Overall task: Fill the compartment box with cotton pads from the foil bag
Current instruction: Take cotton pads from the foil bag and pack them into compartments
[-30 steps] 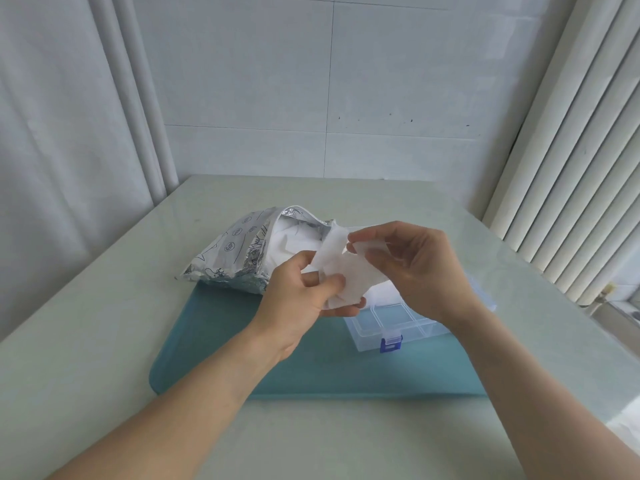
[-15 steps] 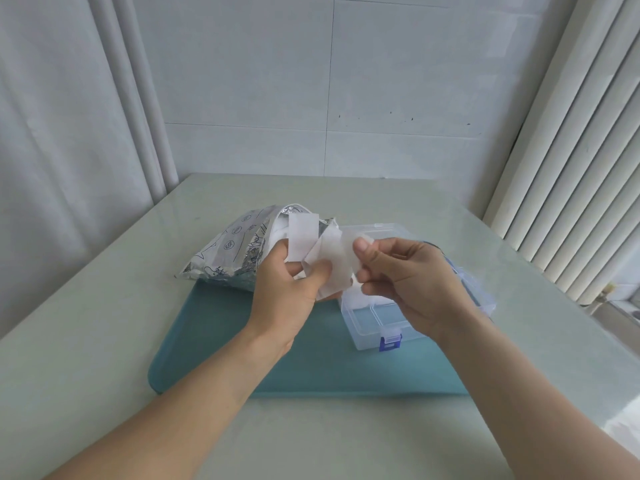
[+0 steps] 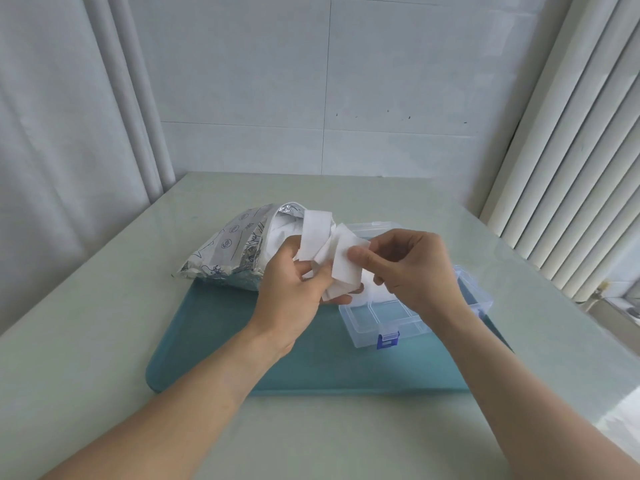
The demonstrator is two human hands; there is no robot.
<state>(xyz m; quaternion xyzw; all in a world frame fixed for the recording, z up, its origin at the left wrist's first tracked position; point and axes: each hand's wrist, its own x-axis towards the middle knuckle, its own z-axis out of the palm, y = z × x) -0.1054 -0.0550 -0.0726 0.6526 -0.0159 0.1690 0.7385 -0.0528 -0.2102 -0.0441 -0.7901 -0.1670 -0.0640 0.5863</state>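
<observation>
Several cotton pads [image 3: 341,261] pinched in our left hand [image 3: 294,289] and right hand [image 3: 408,268]; compartment box [image 3: 388,320] front compartments unfilled; foil bag [image 3: 235,251] well stocked.

A pale green tabletop [image 3: 104,341] is seen, on which a teal tray [image 3: 214,355] is laid at the centre. A foil bag [image 3: 228,251] is rested at 10 o'clock, partly on the tray.

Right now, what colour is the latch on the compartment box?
Blue latch, clearest in the head view.
</observation>
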